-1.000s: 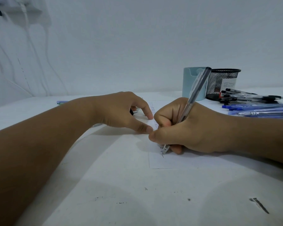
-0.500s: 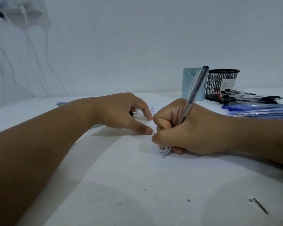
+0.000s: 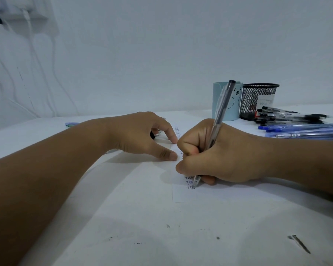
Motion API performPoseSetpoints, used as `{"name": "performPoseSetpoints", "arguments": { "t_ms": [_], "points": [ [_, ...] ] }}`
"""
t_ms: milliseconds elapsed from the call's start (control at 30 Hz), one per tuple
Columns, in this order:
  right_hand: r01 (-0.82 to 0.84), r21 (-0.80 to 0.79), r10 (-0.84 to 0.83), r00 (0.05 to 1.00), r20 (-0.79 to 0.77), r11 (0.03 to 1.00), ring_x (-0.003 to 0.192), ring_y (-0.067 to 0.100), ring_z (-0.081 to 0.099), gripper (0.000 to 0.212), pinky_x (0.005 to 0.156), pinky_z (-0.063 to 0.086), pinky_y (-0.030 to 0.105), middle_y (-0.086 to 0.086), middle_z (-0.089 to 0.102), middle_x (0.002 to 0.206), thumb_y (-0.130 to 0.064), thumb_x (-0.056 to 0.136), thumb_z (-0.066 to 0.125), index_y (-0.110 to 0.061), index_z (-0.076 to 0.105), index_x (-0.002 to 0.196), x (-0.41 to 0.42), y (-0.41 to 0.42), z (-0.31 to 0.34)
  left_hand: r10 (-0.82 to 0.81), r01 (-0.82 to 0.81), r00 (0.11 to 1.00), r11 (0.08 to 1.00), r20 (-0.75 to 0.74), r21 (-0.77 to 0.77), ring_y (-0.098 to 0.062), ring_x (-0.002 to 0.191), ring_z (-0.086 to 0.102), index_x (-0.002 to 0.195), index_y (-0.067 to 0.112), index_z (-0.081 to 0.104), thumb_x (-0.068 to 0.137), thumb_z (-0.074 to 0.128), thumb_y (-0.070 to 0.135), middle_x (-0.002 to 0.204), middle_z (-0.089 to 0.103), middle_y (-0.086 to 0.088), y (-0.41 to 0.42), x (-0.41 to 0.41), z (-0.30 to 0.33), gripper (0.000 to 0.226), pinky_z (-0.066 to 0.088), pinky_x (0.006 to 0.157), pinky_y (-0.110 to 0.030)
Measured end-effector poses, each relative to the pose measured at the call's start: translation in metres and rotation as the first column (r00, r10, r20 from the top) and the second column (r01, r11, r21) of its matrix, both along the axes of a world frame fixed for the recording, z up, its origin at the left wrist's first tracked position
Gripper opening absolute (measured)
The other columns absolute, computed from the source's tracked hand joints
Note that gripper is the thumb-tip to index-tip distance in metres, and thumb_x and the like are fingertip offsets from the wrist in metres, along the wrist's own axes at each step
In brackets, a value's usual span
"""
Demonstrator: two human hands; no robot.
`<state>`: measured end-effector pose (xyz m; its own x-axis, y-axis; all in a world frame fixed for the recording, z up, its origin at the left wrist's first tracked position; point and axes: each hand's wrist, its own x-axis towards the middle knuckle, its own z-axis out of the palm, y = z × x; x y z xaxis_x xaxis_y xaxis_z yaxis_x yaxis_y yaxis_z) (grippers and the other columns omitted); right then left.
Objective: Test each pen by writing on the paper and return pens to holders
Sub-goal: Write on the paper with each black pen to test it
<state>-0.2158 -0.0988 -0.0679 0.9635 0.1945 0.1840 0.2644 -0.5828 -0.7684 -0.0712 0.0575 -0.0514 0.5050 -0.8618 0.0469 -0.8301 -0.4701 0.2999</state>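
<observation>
One view was all I had, the head camera, and it looked down at both hands over the white table (image 3: 123, 217). My right hand (image 3: 225, 156) was curled tight round a clear-barrelled pen (image 3: 220, 110), fingers and thumb pinching it low on the barrel, its tip touching the paper (image 3: 219, 194) at the lowest line of writing. My left hand (image 3: 140, 135) lay with its fingers loosely bent, index and thumb tips pressing the paper's left part flat; something dark sat under its palm, but I could not tell what it was or whether I held it. To do this stroke well, I judged I should keep the left fingertips firm so the sheet would not creep, hold the pen at the same slant with light, even pressure, and finish the word clear of the line above so a skip in the ink would show. Two holders stood near the wall beyond the right hand, a pale blue cup (image 3: 231, 112) and a black mesh holder (image 3: 258, 100) just beside it; loose black pens (image 3: 288, 116) and blue pens (image 3: 304, 129) lay on the table to their right, not yet in either. As for writing, the paper carried a column of short repeated words; the nearest ones seemed to begin "Te", probably "Test". The cup bore a little bear face, and the mesh holder a white label too small to read.
</observation>
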Motion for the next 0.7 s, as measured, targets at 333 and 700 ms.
{"name": "performPoseSetpoints", "arguments": {
  "t_ms": [333,700],
  "points": [
    [-0.014,0.026,0.014,1.0,0.017,1.0,0.039,0.014,0.045,0.048,0.047,0.035,0.028,0.01,0.036,0.046,0.007,0.085,0.061,-0.012,0.032,0.051,0.0027,-0.0043,-0.0034,-0.017,0.017,1.0,1.0,0.006,0.004,-0.004,0.117,0.053,0.097,0.054,0.068,0.052,0.068,0.079,0.117,0.062,0.024,0.0,-0.0004,0.0004,0.052,0.044,0.105,-0.035],
    [-0.018,0.155,0.016,1.0,0.014,0.988,0.037,0.017,0.039,0.049,0.041,0.03,0.024,0.009,0.04,0.047,-0.004,0.086,0.068,-0.015,0.038,0.048,0.0059,-0.0062,-0.006,0.004,-0.004,1.0,1.0,0.025,-0.01,-0.003,0.115,0.053,0.095,0.055,0.066,0.049,0.064,0.081,0.115,0.062,0.02,0.0007,-0.0009,-0.0006,0.052,0.044,0.103,-0.036]
  ]
}}
